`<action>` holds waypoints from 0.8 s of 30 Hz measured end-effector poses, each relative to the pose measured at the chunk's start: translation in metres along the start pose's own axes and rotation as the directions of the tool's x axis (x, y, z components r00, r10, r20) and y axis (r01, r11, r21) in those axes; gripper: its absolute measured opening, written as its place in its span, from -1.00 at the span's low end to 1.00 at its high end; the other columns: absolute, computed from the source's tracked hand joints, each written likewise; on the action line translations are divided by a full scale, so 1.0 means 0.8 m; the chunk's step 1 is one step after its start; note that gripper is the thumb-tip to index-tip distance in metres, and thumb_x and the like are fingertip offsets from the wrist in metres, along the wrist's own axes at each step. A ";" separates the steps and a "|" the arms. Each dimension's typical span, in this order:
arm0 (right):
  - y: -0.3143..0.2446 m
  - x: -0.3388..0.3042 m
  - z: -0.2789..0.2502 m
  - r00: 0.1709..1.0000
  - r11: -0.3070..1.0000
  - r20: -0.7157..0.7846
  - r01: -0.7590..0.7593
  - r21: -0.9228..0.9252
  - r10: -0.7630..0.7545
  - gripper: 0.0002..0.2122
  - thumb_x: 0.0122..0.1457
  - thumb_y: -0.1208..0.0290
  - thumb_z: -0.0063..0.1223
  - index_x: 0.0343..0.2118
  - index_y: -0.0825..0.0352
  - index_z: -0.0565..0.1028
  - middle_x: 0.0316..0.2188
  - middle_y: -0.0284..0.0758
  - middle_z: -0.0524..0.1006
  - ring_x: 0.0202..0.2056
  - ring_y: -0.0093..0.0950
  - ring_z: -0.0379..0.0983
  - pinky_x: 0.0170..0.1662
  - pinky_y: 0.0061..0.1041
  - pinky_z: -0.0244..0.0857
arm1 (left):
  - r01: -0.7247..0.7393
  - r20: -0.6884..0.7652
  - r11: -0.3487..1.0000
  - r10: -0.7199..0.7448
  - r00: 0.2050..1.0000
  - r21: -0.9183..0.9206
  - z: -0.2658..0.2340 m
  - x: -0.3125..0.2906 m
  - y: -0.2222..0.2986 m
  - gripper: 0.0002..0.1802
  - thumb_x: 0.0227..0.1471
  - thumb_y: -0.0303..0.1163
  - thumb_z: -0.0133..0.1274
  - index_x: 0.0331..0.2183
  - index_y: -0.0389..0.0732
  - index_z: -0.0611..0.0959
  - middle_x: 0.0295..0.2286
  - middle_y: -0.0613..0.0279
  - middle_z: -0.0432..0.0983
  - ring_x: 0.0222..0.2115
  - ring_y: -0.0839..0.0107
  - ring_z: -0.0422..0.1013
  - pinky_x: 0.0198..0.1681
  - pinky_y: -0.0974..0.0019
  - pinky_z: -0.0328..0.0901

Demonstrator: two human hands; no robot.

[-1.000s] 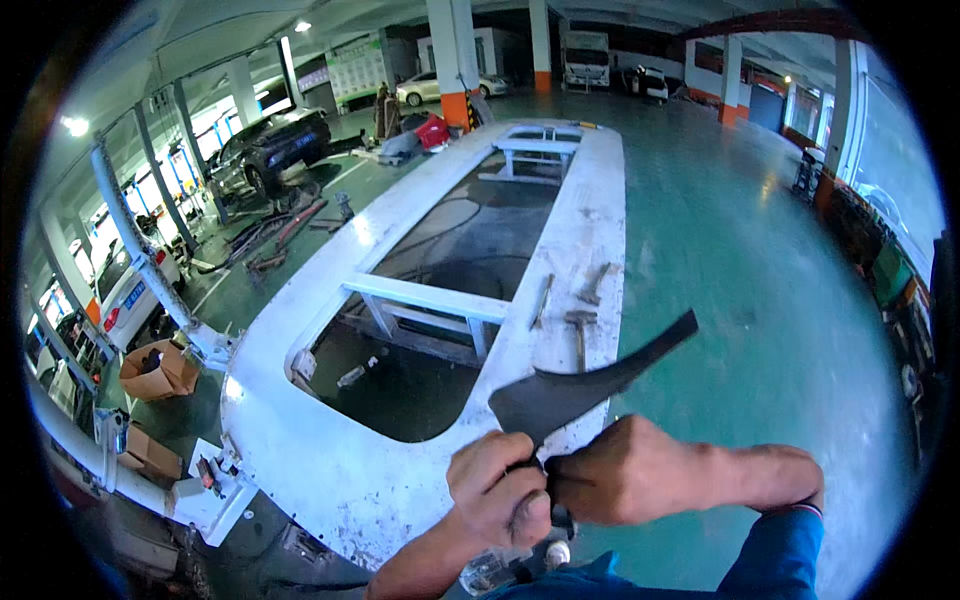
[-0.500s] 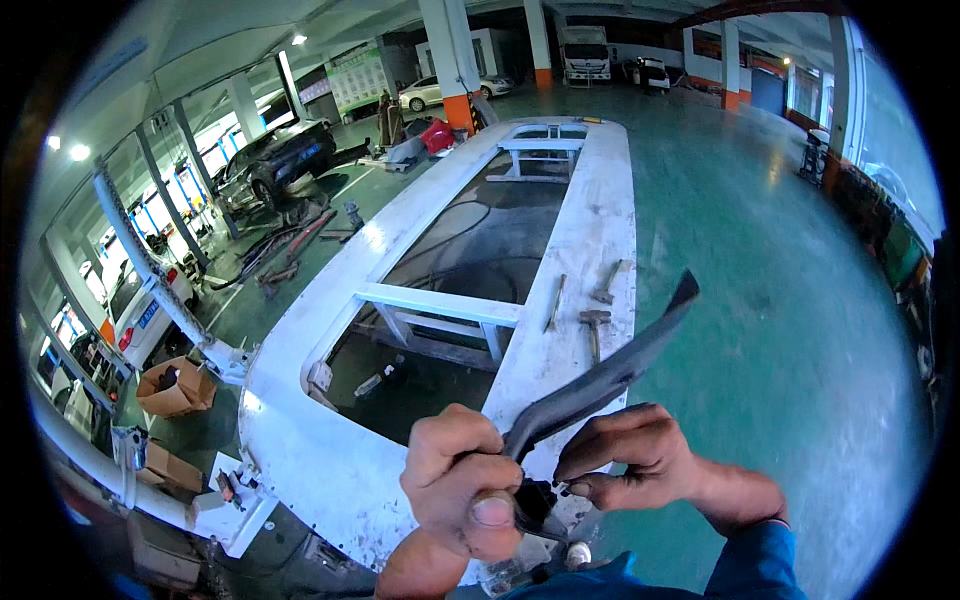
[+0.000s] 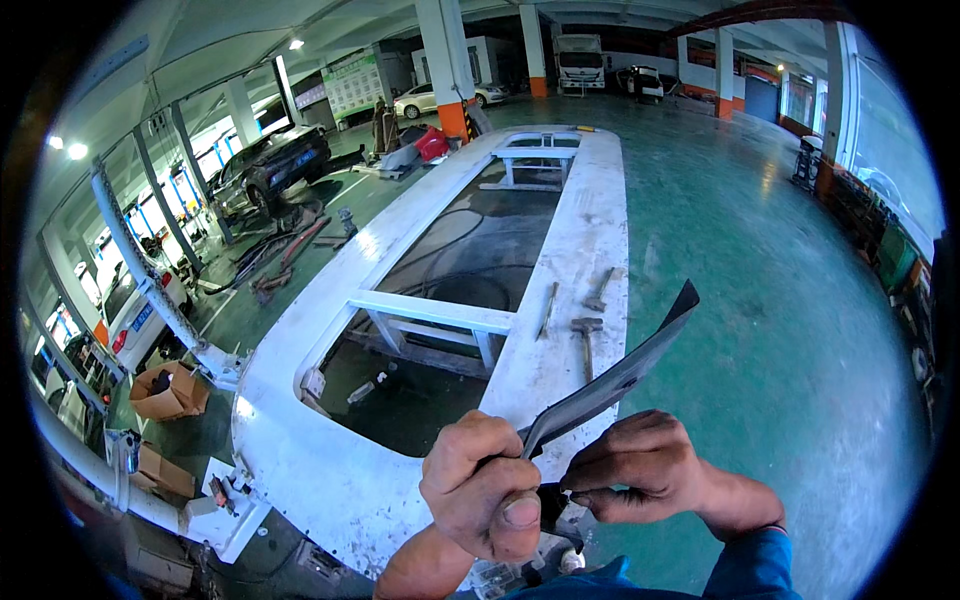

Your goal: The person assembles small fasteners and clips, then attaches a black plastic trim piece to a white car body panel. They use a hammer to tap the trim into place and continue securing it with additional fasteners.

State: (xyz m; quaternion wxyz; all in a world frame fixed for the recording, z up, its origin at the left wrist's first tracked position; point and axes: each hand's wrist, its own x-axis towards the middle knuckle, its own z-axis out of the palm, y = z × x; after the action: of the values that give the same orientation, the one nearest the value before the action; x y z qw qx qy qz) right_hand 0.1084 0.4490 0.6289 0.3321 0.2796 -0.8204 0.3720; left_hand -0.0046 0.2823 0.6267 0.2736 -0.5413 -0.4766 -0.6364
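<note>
Left hand point(image 3: 483, 485): clenched round the lower end of one dark strip point(image 3: 620, 382). Right hand point(image 3: 640, 465): fingers bent, tips close together just beside the strip's lower end; from my feed I couldn't tell whether they gripped anything. The strip slanted up to the right from the left fist, its upper tip seen against the green floor point(image 3: 740, 350).

Past the hands, one long white frame point(image 3: 300, 460). I counted two large openings, split by one crossbar point(image 3: 435, 312). Nearer opening: one small pale piece point(image 3: 365, 388) low inside. Farther opening: too dim for me to sort its contents. On the frame's right side, two hammers point(image 3: 588, 345) and one thin bar point(image 3: 548, 310), apart from one another.

Left of the frame, two cardboard boxes. The open box point(image 3: 168, 392) held something dark; the lower box point(image 3: 163, 470) didn't show me its contents. One white plate point(image 3: 240, 515) nearby bore a small reddish tool point(image 3: 218, 490).

Farther out: one raised dark car point(image 3: 265, 165), one truck point(image 3: 580, 65).
</note>
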 end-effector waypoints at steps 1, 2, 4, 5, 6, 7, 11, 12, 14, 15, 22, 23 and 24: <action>-0.001 -0.001 -0.001 1.000 1.000 0.005 -0.001 -0.019 0.001 -0.87 -0.02 0.50 0.28 -0.35 0.32 0.64 -0.46 -0.27 0.62 -0.48 -0.38 0.60 -0.44 -0.46 0.45 | 0.001 -0.005 1.000 -0.001 1.000 0.001 0.001 0.000 0.001 -0.56 0.10 -0.12 0.02 -0.62 -0.27 0.58 -0.47 0.11 0.38 -0.57 0.32 0.29 -0.54 0.28 0.21; -0.002 -0.002 -0.002 1.000 0.999 0.010 -0.002 -0.039 0.003 -0.86 -0.02 0.51 0.28 -0.35 0.32 0.64 -0.46 -0.27 0.62 -0.49 -0.38 0.60 -0.45 -0.46 0.45 | 0.003 -0.010 1.000 -0.003 1.000 0.001 0.002 0.000 0.002 -0.56 0.10 -0.12 0.02 -0.62 -0.27 0.58 -0.47 0.11 0.38 -0.57 0.32 0.29 -0.54 0.28 0.20; -0.003 -0.002 -0.004 1.000 0.998 0.026 0.004 -0.063 -0.002 -0.87 -0.02 0.51 0.27 -0.35 0.32 0.64 -0.46 -0.27 0.62 -0.49 -0.38 0.59 -0.46 -0.46 0.45 | 0.011 -0.008 1.000 -0.011 1.000 0.001 0.002 -0.001 0.005 -0.56 0.11 -0.12 0.02 -0.62 -0.28 0.58 -0.47 0.11 0.38 -0.57 0.32 0.29 -0.55 0.28 0.20; -0.005 -0.001 -0.006 0.999 0.998 0.039 0.010 -0.069 -0.007 -0.87 -0.02 0.51 0.27 -0.36 0.32 0.64 -0.46 -0.27 0.61 -0.49 -0.37 0.59 -0.46 -0.46 0.44 | 0.016 -0.008 1.000 -0.016 1.000 0.001 0.002 -0.002 0.006 -0.55 0.11 -0.12 0.02 -0.62 -0.28 0.58 -0.47 0.11 0.37 -0.57 0.32 0.29 -0.55 0.28 0.20; -0.006 0.001 -0.008 0.999 0.997 0.050 0.015 -0.074 -0.012 -0.87 -0.02 0.52 0.26 -0.36 0.32 0.63 -0.45 -0.27 0.61 -0.50 -0.37 0.59 -0.47 -0.46 0.44 | 0.014 -0.002 1.000 -0.014 1.000 0.006 0.002 -0.001 0.007 -0.55 0.11 -0.12 0.02 -0.62 -0.28 0.58 -0.47 0.11 0.37 -0.57 0.33 0.29 -0.55 0.28 0.19; -0.006 0.003 -0.011 0.997 0.996 0.072 0.024 -0.086 -0.018 -0.87 -0.02 0.52 0.26 -0.36 0.32 0.63 -0.45 -0.28 0.61 -0.50 -0.37 0.58 -0.48 -0.46 0.43 | 0.013 0.005 1.000 -0.013 1.000 0.012 0.002 0.000 0.008 -0.55 0.11 -0.12 0.02 -0.62 -0.28 0.58 -0.47 0.11 0.37 -0.57 0.33 0.29 -0.56 0.28 0.19; -0.011 0.008 -0.019 0.991 0.987 0.131 0.058 -0.148 -0.038 -0.86 -0.05 0.53 0.25 -0.37 0.31 0.62 -0.44 -0.30 0.59 -0.52 -0.37 0.55 -0.51 -0.47 0.40 | 0.013 0.027 1.000 -0.013 1.000 0.029 0.003 -0.001 0.009 -0.54 0.11 -0.12 0.03 -0.63 -0.29 0.57 -0.47 0.11 0.37 -0.57 0.34 0.28 -0.56 0.28 0.18; -0.013 0.009 -0.019 0.989 0.984 0.138 0.068 -0.162 -0.045 -0.86 -0.06 0.54 0.25 -0.38 0.31 0.61 -0.44 -0.31 0.58 -0.53 -0.37 0.54 -0.52 -0.47 0.40 | 0.020 0.022 1.000 -0.020 1.000 0.021 0.003 -0.001 0.010 -0.54 0.10 -0.12 0.03 -0.63 -0.29 0.57 -0.47 0.11 0.37 -0.57 0.34 0.28 -0.56 0.28 0.18; -0.017 0.010 -0.019 0.988 0.981 0.144 0.072 -0.182 -0.046 -0.85 -0.09 0.55 0.24 -0.39 0.30 0.60 -0.46 -0.32 0.57 -0.55 -0.39 0.53 -0.53 -0.46 0.39 | 0.034 0.014 0.999 -0.034 0.999 0.005 0.004 -0.003 0.012 -0.54 0.10 -0.12 0.03 -0.63 -0.30 0.57 -0.46 0.12 0.37 -0.56 0.35 0.28 -0.56 0.29 0.18; -0.018 0.010 -0.018 0.988 0.979 0.146 0.074 -0.189 -0.046 -0.85 -0.11 0.56 0.23 -0.40 0.30 0.60 -0.47 -0.32 0.57 -0.56 -0.39 0.52 -0.54 -0.46 0.38 | 0.040 0.015 0.999 -0.040 0.999 0.006 0.004 -0.004 0.013 -0.54 0.10 -0.11 0.03 -0.63 -0.29 0.57 -0.47 0.11 0.37 -0.56 0.34 0.28 -0.55 0.29 0.17; -0.018 0.009 -0.019 0.982 0.971 0.176 0.111 -0.213 -0.074 -0.87 -0.11 0.51 0.22 -0.43 0.29 0.58 -0.45 -0.35 0.56 -0.59 -0.42 0.49 -0.58 -0.47 0.35 | 0.076 -0.005 0.997 -0.076 0.997 -0.005 0.008 -0.008 0.018 -0.52 0.12 -0.11 0.02 -0.64 -0.29 0.57 -0.47 0.11 0.37 -0.54 0.35 0.28 -0.55 0.30 0.16; -0.019 0.009 -0.019 0.979 0.966 0.183 0.127 -0.227 -0.085 -0.88 -0.09 0.49 0.23 -0.43 0.29 0.58 -0.44 -0.35 0.56 -0.59 -0.43 0.48 -0.58 -0.47 0.35 | 0.093 -0.004 0.996 -0.093 0.996 0.001 0.008 -0.008 0.020 -0.52 0.13 -0.11 0.02 -0.65 -0.29 0.57 -0.47 0.11 0.37 -0.54 0.35 0.28 -0.55 0.30 0.16; -0.019 0.009 -0.019 0.977 0.961 0.191 0.141 -0.239 -0.096 -0.88 -0.08 0.46 0.24 -0.43 0.29 0.58 -0.43 -0.35 0.56 -0.59 -0.43 0.48 -0.58 -0.47 0.34 | 0.095 0.002 0.995 -0.095 0.995 0.003 0.008 -0.008 0.020 -0.52 0.12 -0.12 0.03 -0.66 -0.29 0.56 -0.47 0.11 0.37 -0.55 0.35 0.27 -0.56 0.30 0.16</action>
State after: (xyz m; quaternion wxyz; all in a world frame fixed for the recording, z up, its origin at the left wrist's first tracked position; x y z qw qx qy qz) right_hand 0.1199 0.4510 0.6487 0.3124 0.3161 -0.8689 0.2179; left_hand 0.0137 0.2808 0.6254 0.2430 -0.5184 -0.5031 -0.6474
